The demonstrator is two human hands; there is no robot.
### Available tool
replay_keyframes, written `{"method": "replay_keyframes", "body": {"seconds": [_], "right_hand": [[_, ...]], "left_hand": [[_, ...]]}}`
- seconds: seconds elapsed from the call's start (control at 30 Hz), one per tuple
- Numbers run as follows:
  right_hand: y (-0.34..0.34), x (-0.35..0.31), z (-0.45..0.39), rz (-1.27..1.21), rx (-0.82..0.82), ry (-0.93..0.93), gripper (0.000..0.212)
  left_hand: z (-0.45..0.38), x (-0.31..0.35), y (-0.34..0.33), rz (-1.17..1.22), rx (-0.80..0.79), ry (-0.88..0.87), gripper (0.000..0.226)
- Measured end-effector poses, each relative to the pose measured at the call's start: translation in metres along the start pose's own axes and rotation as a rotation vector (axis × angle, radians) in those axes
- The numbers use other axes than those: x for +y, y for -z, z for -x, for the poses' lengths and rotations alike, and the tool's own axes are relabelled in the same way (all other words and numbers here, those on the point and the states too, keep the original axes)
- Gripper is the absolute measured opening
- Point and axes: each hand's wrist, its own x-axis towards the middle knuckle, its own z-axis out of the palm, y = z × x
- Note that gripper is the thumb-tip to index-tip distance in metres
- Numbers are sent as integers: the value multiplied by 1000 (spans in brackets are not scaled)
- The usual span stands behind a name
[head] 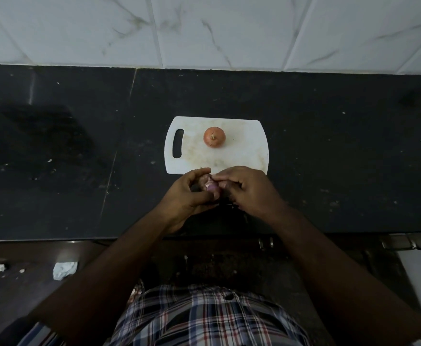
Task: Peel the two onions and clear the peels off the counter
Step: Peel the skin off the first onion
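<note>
A small, partly peeled onion with pale purple flesh (pixel 210 187) is held between the two hands, just above the near edge of the counter. The left hand (pixel 188 193) is curled around it from the left, cradling it, while the right hand (pixel 248 189) is closed from the right, its fingertips (pixel 216 178) pinching at the top of the onion, apparently on a strip of skin. So little of the onion is exposed that its long axis cannot be told, nor how much skin is left on it.

Straight ahead of the hands, well apart from them, a round, orange-brown unpeeled onion (pixel 214 137) is set on a white plastic cutting board with a handle slot (pixel 249 151), its dry tip turned upward. It lies slightly left of the board's centre and roughly midway between the hands, marginally nearer the left.

The board rests on a black speckled stone counter (pixel 341 171). Loose peels cannot be made out on the dark surface; anything beneath the hands is hidden.
</note>
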Motion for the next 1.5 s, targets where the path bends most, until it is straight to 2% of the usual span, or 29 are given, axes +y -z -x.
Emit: {"method": "replay_keyframes", "body": {"seconds": [0.13, 0.3, 0.4, 0.6, 0.83, 0.93, 1.0, 1.07, 1.2, 1.3, 1.5], "right_hand": [[-4, 1, 0, 64, 89, -37, 28], [-5, -3, -2, -95, 155, -117, 24], [-6, -2, -4, -102, 198, -150, 22], [-7, 6, -2, -29, 255, -184, 22], [3, 24, 11, 3, 191, -249, 18], [8, 26, 7, 40, 75, -296, 14], [8, 23, 3, 45, 7, -319, 20], [6, 17, -1, -60, 41, -367, 24], [2, -5, -7, -543, 67, -553, 19], [0, -11, -13, -589, 32, -597, 22], [-3, -5, -14, -683, 92, -656, 8]], "left_hand": [[-1, 2, -2, -20, 15, -7, 64], [-4, 5, -5, -93, 53, -37, 62], [-5, 5, -7, -152, 53, -48, 61], [-8, 2, -9, -78, 65, -33, 58], [-13, 7, -2, 106, 62, -6, 50], [-13, 8, 1, 127, 42, 8, 51], [-13, 9, 0, 135, 34, 12, 52], [-14, 9, 1, 132, 31, 10, 54], [-12, 12, -1, 115, 24, 8, 55], [-10, 15, -3, 105, 5, -1, 55], [-11, 17, -1, 102, 9, -20, 56]]}}
